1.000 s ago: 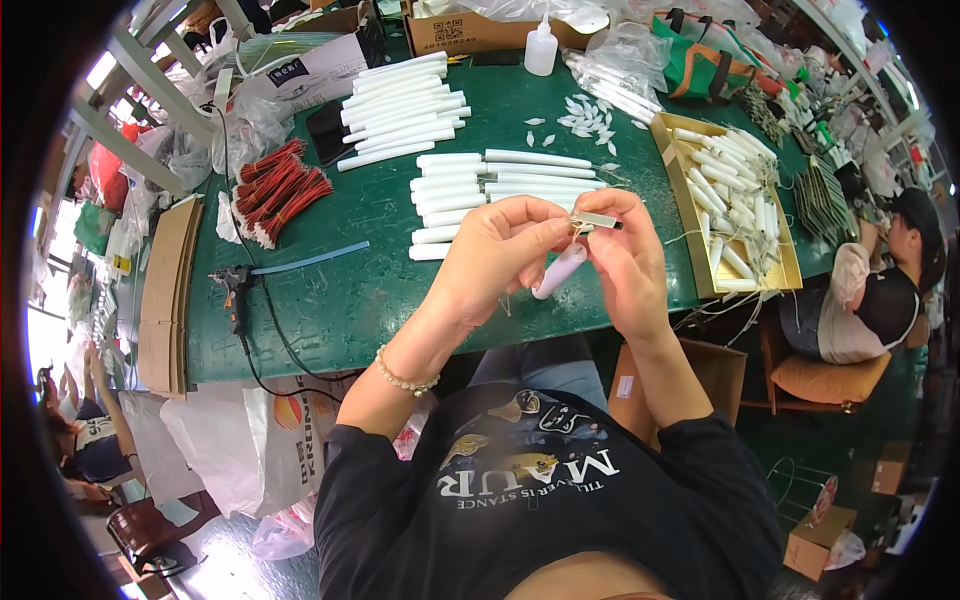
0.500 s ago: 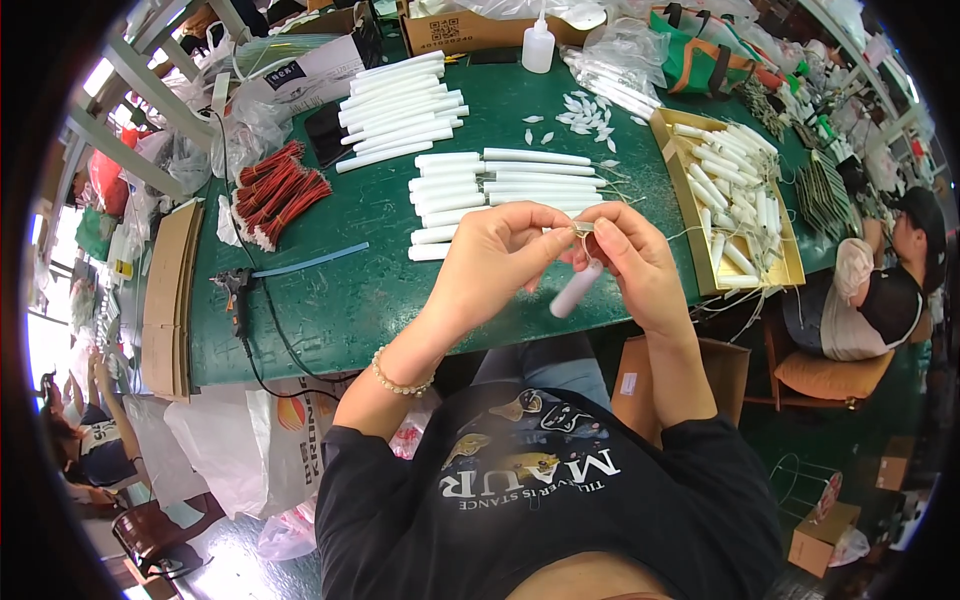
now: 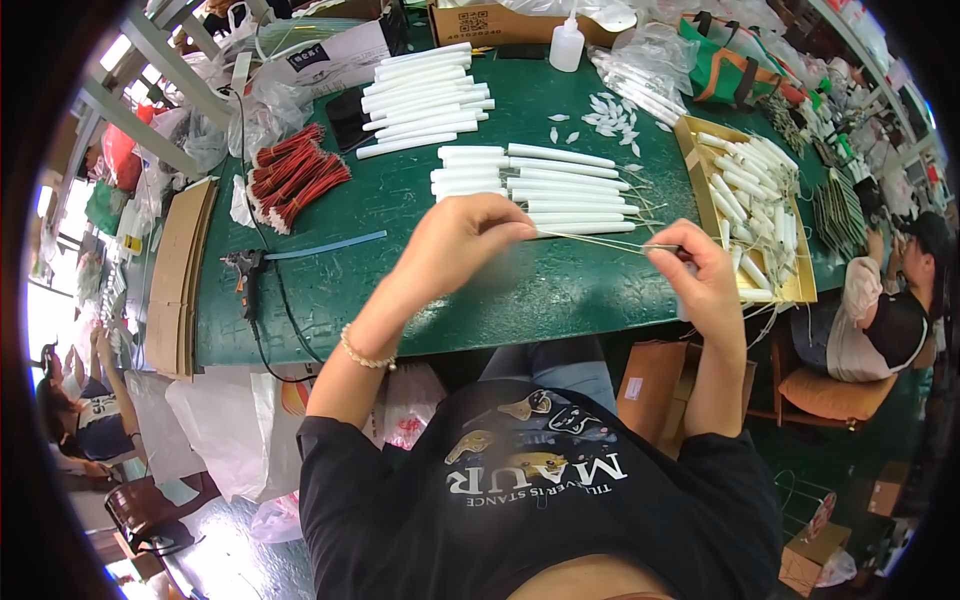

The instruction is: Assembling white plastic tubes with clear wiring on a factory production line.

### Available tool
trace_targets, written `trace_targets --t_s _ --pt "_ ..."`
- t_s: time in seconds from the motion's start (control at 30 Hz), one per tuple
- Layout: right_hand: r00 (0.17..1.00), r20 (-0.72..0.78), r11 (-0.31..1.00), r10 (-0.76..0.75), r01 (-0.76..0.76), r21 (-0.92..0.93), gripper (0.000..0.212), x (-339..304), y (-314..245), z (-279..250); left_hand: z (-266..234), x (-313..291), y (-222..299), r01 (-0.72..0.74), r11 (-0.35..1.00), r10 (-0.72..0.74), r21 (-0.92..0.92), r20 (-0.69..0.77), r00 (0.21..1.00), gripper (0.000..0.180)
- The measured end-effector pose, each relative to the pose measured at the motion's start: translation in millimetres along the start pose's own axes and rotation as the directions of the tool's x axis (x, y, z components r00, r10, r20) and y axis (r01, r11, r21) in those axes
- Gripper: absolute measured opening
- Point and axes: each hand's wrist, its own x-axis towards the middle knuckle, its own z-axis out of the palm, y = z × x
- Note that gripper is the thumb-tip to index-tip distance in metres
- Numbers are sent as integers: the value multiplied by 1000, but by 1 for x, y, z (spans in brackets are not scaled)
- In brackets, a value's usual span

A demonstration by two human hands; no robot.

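Beige wires (image 3: 598, 241), thin and straight

1. Black T-shirt (image 3: 400, 530) up front, broad and dark, filling the lower view!
2. Short sleeves (image 3: 333, 458), wide, ending near the elbows.
3. Across the chest, bold white lettering (image 3: 596, 468) beside a multicoloured print (image 3: 540, 408), yellow patches and pale outlines.
4. Left wrist (image 3: 383, 322): a bracelet (image 3: 365, 359) of pale, pearl-like beads!
5. And below, blue trousers (image 3: 577, 374).

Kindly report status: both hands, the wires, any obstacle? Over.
Left hand and right hand both pinching. Thin wires stretched between them. White sticks close beyond; no visible obstruction.
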Motion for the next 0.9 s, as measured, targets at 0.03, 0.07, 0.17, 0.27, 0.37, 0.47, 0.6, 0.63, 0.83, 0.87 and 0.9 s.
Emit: trace_targets --t_s 0.03,0.07,0.17,0.27,0.37,0.47,0.6,0.63,0.83,0.87,0.9 --pt "1000 -20 1000 19 -19 -3 5 -1 2 -4 -9 0 -7 -14 999 13 49 29 999 12" --pt "999 -34 999 32 -32 15 5 -2 5 -7 -16 2 -13 1 997 -6 72 72 997 13" --pt "996 -22 993 83 -81 82 4 -5 12 -9 -29 6 -16 -40 996 22 86 208 978 13" --pt "993 -15 987 120 -118 106 5 -4 14 -5 -36 12 -22 -126 982 81 141 291 953 15" --pt "991 9 990 134 -134 40 6 -2 14 -7 -42 14 -24 -223 954 135 200 377 916 15" --pt "989 84 990 125 -119 -76 7 -1 17 -9 -50 17 -28 -223 954 127 202 401 907 16" --pt "961 178 972 213 -190 -138 10 2 21 -11 -54 20 -33 -99 991 58 87 386 921 18" --pt "950 193 965 244 -217 -148 11 3 20 -12 -55 20 -31 -95 992 56 82 391 918 18" --pt "962 201 960 185 -133 -247 20 5 21 -7 -58 20 -26 116 991 -133 68 355 925 15" --pt "961 214 958 173 -113 -265 22 5 23 -8 -58 20 -27 116 991 -132 67 355 925 15" --pt "961 214 957 173 -113 -266 22 5 25 -8 -58 21 -29 146 988 -157 58 348 924 14"
